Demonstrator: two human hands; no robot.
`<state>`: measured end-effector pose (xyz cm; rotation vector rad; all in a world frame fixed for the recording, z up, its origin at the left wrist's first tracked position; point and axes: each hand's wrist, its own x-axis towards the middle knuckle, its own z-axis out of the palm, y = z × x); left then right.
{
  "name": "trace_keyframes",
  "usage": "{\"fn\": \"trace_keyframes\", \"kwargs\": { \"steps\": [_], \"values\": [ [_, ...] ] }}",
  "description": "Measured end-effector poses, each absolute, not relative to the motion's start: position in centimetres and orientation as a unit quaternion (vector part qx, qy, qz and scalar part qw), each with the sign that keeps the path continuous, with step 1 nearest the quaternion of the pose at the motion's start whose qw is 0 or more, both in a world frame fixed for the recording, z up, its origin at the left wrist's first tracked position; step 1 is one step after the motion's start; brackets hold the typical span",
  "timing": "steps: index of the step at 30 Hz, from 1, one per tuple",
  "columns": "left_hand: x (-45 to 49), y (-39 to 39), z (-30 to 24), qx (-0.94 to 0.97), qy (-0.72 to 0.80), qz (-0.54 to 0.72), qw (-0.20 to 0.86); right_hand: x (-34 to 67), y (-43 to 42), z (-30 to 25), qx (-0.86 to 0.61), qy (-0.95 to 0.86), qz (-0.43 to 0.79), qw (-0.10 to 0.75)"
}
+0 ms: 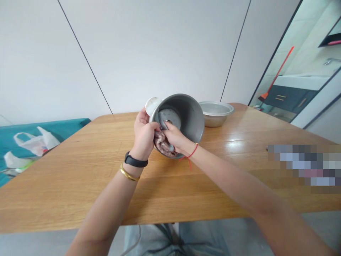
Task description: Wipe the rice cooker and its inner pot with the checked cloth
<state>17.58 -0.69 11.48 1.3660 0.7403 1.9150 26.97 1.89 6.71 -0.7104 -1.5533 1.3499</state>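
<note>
A deep grey round vessel (193, 113), looking like a rice cooker body, lies tilted with its mouth toward me. At its bottom shows a round plate (174, 115) with a small centre piece partly covered by my fingers. My left hand (144, 131) is closed around the left rim, beside a white rounded part (152, 105). My right hand (174, 137) reaches into the mouth, fingers closed on a crumpled brownish patterned cloth (163, 145). The cloth bunches over the lower left rim, also touching my left thumb.
Behind the vessel on the right stands a metal basin (216, 113) on the wooden table (87, 177). A pixelated item (306, 163) lies at the right edge. White plastic bags (39, 142) rest on a teal surface at left. A pale panelled wall (160, 46) backs the table.
</note>
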Motion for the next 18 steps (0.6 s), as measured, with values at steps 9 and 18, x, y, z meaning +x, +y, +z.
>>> {"fn": "trace_keyframes", "kwargs": {
  "steps": [9, 18],
  "values": [
    [16.6, -0.3, 11.2, 0.481, 0.28, 0.765, 0.325, 29.2, 6.1, 6.6, -0.497, -0.772, -0.108, 0.381],
    [16.8, 0.1, 11.1, 0.485, 0.299, 0.756, 0.321, 29.7, 5.3, 8.9, -0.415, -0.836, -0.07, 0.351]
  ]
}}
